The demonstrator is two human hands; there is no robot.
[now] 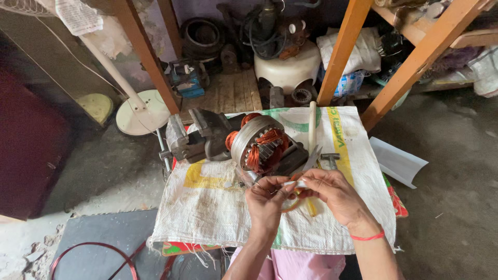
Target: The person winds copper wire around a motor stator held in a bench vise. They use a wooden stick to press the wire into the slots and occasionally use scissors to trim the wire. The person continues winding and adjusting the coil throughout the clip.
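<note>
Left hand (265,196): pinching a small pale strip (293,183), steadying one end.
Right hand (332,187): closed on the strip's other end.
Beyond grip: motor stator (258,142), copper windings upward, in bench vise (199,136).
Beside: scissors (313,157) on woven sack (207,207).

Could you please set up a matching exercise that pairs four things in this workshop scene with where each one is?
Things:
1. round metal motor stator with copper-coloured windings
2. grey metal bench vise
3. thin red wrist thread
4. loop of red wire

Places:
A. on the right wrist
B. on the floor, lower left
C. on the white woven sack, just beyond both hands
D. at the sack's left edge, left of the stator

Pairs: 1-C, 2-D, 3-A, 4-B
</note>
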